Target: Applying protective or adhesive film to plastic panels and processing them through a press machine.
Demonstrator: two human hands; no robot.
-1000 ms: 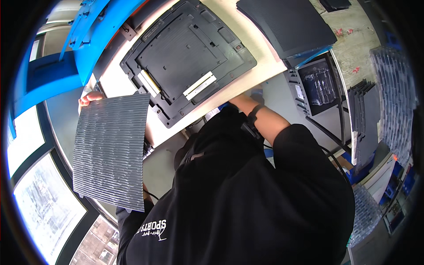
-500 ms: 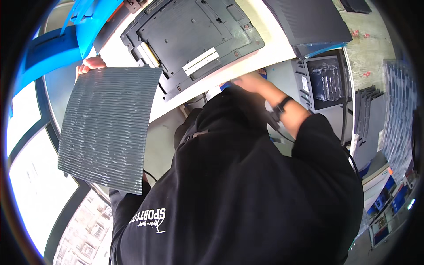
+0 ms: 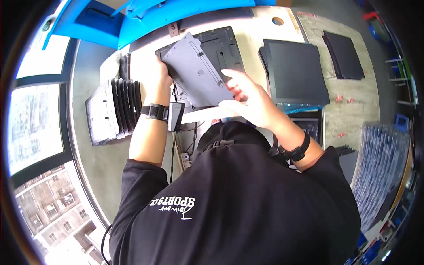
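Observation:
A flat grey panel [image 3: 194, 73] with black clips along one edge is tilted above a black moulded frame [image 3: 227, 46] on the white work surface. My left hand [image 3: 163, 73] grips the panel's left edge; most of its fingers are hidden behind it. At the panel's lower right corner, my right hand [image 3: 249, 97] has its fingers and thumb around the edge, the fingers bent. The panel covers much of the frame.
Several dark panels [image 3: 117, 108] stand in a row on the left. Large black sheets [image 3: 296, 73] are stacked to the right, with more black sheets [image 3: 344, 55] farther right. A blue fixture [image 3: 185, 17] spans the back. Clear-wrapped sheets [image 3: 380, 172] stand at far right.
The dark ribbed sheet is gone from my left hand, which now holds the grey panel. My right hand has come up from the table's near edge to the panel. The view has shifted.

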